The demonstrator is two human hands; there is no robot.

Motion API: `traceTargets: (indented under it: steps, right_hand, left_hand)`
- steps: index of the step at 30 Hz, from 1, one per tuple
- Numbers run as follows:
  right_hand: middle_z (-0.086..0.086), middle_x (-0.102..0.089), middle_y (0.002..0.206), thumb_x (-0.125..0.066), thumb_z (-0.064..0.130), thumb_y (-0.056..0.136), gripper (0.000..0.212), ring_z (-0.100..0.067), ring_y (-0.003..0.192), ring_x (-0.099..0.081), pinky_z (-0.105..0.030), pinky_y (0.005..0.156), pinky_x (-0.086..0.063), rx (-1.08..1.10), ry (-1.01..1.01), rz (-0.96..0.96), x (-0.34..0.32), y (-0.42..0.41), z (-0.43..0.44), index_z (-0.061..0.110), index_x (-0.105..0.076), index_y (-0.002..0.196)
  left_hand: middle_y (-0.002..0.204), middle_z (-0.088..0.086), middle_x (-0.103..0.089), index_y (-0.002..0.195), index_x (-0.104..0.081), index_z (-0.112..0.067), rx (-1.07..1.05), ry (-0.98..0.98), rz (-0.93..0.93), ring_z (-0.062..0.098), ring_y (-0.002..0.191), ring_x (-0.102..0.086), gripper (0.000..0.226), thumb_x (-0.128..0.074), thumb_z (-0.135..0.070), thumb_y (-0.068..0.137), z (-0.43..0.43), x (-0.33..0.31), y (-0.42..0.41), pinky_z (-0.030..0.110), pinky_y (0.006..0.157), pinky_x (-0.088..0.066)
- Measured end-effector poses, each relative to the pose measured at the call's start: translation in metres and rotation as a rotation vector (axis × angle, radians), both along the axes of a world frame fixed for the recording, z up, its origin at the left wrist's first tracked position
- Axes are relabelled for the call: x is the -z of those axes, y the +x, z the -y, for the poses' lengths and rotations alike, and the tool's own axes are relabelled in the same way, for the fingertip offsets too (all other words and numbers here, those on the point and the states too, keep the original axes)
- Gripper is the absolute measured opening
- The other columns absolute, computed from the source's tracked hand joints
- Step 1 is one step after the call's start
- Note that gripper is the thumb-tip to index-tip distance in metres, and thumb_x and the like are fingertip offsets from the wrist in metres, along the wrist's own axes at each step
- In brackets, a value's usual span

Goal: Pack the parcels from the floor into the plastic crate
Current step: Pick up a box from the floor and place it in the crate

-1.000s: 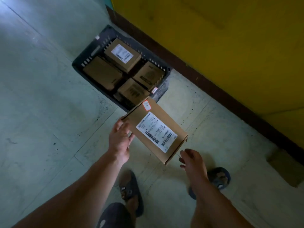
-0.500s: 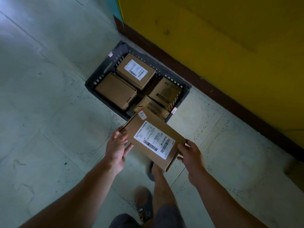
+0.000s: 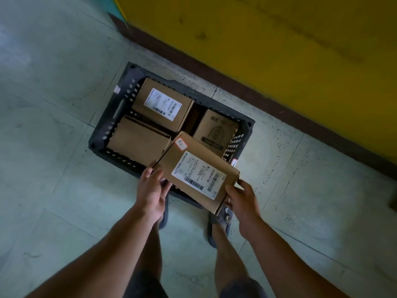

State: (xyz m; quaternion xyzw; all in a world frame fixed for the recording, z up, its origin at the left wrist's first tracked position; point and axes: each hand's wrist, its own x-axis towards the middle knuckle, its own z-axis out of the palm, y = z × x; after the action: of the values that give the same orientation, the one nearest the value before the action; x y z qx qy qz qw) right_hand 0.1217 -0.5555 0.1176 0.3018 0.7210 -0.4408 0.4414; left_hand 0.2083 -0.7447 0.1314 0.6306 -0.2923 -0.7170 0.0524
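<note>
The pale grey-green floor (image 3: 53, 147) has thin lines across it. A dark plastic crate (image 3: 117, 112) with holes in its sides sits on it. Two dark sandals (image 3: 222, 221) stand just beside it.

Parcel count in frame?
4: labelled parcel back-left in crate, plain parcel front-left, printed parcel right, held parcel gripped by left hand and right hand. Others may hide beneath.
</note>
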Motion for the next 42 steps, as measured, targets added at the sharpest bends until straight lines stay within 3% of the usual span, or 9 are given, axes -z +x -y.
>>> traceTargets:
  steps: [3, 12, 19, 23, 26, 29, 35, 38, 42]
  right_hand:
    - [-0.004, -0.063, 0.124, -0.061, 0.029, 0.091, 0.046, -0.024, 0.106, -0.063, -0.030, 0.068, -0.054, 0.029, 0.050, 0.029, 0.007, 0.001, 0.019, 0.022, -0.047, 0.134]
    - [0.000, -0.064, 0.118, -0.059, 0.042, 0.089, 0.033, -0.027, 0.105, -0.062, -0.050, 0.088, -0.054, 0.082, 0.181, -0.058, 0.072, -0.005, 0.080, 0.033, -0.059, 0.121]
    - [0.007, -0.064, 0.101, -0.052, 0.026, 0.090, 0.025, -0.021, 0.090, -0.065, -0.045, 0.077, -0.058, 0.052, 0.204, -0.190, 0.086, -0.038, 0.097, 0.042, -0.047, 0.109]
    - [0.011, -0.050, 0.113, -0.055, 0.019, 0.086, 0.047, -0.014, 0.105, -0.052, -0.041, 0.079, -0.052, 0.007, 0.175, -0.214, 0.079, -0.031, 0.100, 0.034, -0.040, 0.128]
    - [0.004, -0.047, 0.130, -0.054, 0.017, 0.088, 0.042, -0.017, 0.112, -0.052, -0.038, 0.084, -0.052, -0.037, 0.176, -0.231, 0.079, -0.025, 0.099, 0.025, -0.047, 0.128]
    - [0.004, -0.049, 0.135, -0.051, 0.018, 0.088, 0.051, -0.017, 0.112, -0.056, -0.037, 0.088, -0.052, -0.016, 0.202, -0.203, 0.085, -0.031, 0.098, 0.024, -0.044, 0.139]
    - [0.006, -0.057, 0.120, -0.047, 0.016, 0.088, 0.040, -0.013, 0.085, -0.061, -0.027, 0.059, -0.049, -0.050, 0.141, -0.169, 0.088, -0.046, 0.100, 0.035, -0.052, 0.123]
    - [0.003, -0.059, 0.120, -0.045, 0.023, 0.083, 0.046, -0.022, 0.093, -0.064, -0.039, 0.070, -0.057, -0.022, 0.148, -0.190, 0.084, -0.043, 0.096, 0.041, -0.050, 0.125]
    - [0.001, -0.064, 0.108, -0.047, 0.025, 0.089, 0.042, -0.014, 0.074, -0.063, -0.029, 0.054, -0.049, 0.022, 0.102, -0.161, 0.062, -0.026, 0.084, 0.039, -0.048, 0.129]
  left_hand:
    - [0.111, 0.015, -0.070, 0.129, -0.049, -0.012, 0.003, 0.061, -0.009, 0.027, 0.110, -0.066, 0.033, -0.051, -0.011, 0.096, 0.019, 0.019, -0.011, 0.041, 0.097, -0.051]
    - [0.106, 0.005, -0.067, 0.122, -0.050, -0.014, 0.271, 0.050, 0.208, 0.015, 0.104, -0.063, 0.026, -0.053, -0.017, 0.096, 0.074, 0.086, -0.057, 0.038, 0.095, -0.051]
    - [0.095, 0.005, -0.068, 0.107, -0.062, -0.011, 0.204, 0.131, 0.298, 0.013, 0.088, -0.067, 0.014, -0.059, -0.011, 0.093, 0.066, 0.111, -0.107, 0.031, 0.092, -0.055]
    - [0.090, 0.005, -0.070, 0.102, -0.065, -0.011, 0.215, 0.191, 0.367, 0.013, 0.086, -0.069, 0.011, -0.060, -0.012, 0.092, 0.061, 0.116, -0.114, 0.029, 0.089, -0.056]
    - [0.086, 0.003, -0.068, 0.095, -0.064, -0.012, 0.273, 0.153, 0.364, 0.009, 0.080, -0.066, 0.008, -0.056, -0.013, 0.094, 0.064, 0.119, -0.124, 0.026, 0.089, -0.055]
    - [0.097, 0.005, -0.070, 0.110, -0.063, -0.010, 0.320, 0.129, 0.300, 0.009, 0.085, -0.067, 0.019, -0.059, -0.009, 0.092, 0.067, 0.123, -0.131, 0.021, 0.080, -0.057]
    - [0.105, 0.010, -0.067, 0.097, -0.059, -0.009, 0.436, 0.204, 0.243, 0.020, 0.108, -0.063, 0.007, -0.055, -0.005, 0.093, 0.072, 0.114, -0.127, 0.033, 0.091, -0.053]
    - [0.100, 0.006, -0.067, 0.088, -0.059, -0.013, 0.436, 0.152, 0.319, 0.018, 0.100, -0.065, 0.006, -0.056, -0.009, 0.093, 0.070, 0.103, -0.122, 0.033, 0.086, -0.054]
    - [0.089, 0.003, -0.068, 0.087, -0.061, -0.013, 0.615, 0.111, 0.283, 0.014, 0.084, -0.065, 0.010, -0.054, -0.015, 0.094, 0.057, 0.077, -0.110, 0.031, 0.085, -0.053]
